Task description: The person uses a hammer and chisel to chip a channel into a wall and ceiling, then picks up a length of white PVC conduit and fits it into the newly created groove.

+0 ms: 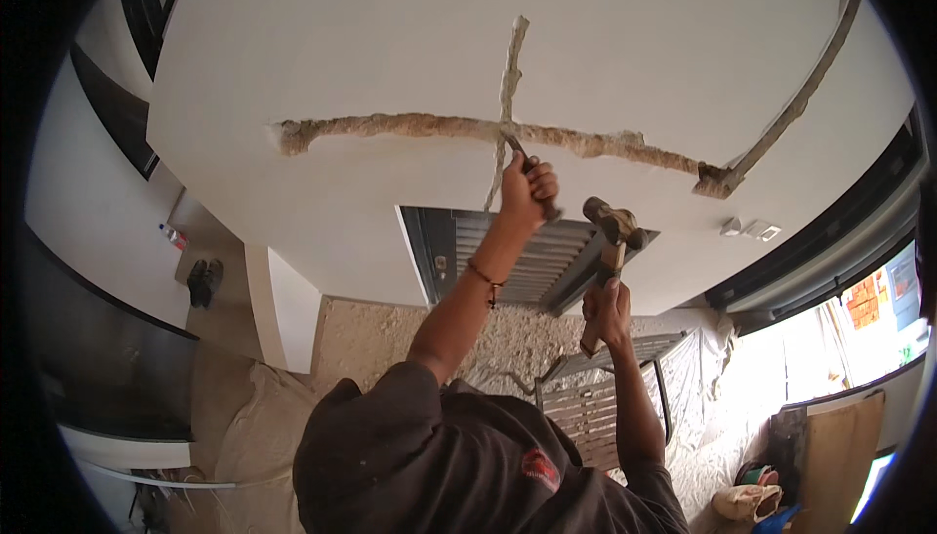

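White plastered wall with rough chased grooves fills the upper frame, a person chiselling at its centre.

Across the wall [605,36] runs a ragged, sandy-brown horizontal groove [420,127], crossed by a thinner vertical groove [509,56]; a straighter grey channel [800,95] slants down from the upper right. At the crossing, the left hand [528,188] has its fingers closed around a slim dark metal chisel [516,150], tip against the plaster. Just right and lower, the right hand [607,309] grips the wooden handle of a hammer [612,236], its blunt metal head raised near the chisel hand. Behind them sits a grey slatted shutter [547,256]. A small bottle [173,235] with a red label stands at left above dark shoes [204,281]; rubble-strewn floor [371,334] and crumpled clear sheeting [712,378] lie below.
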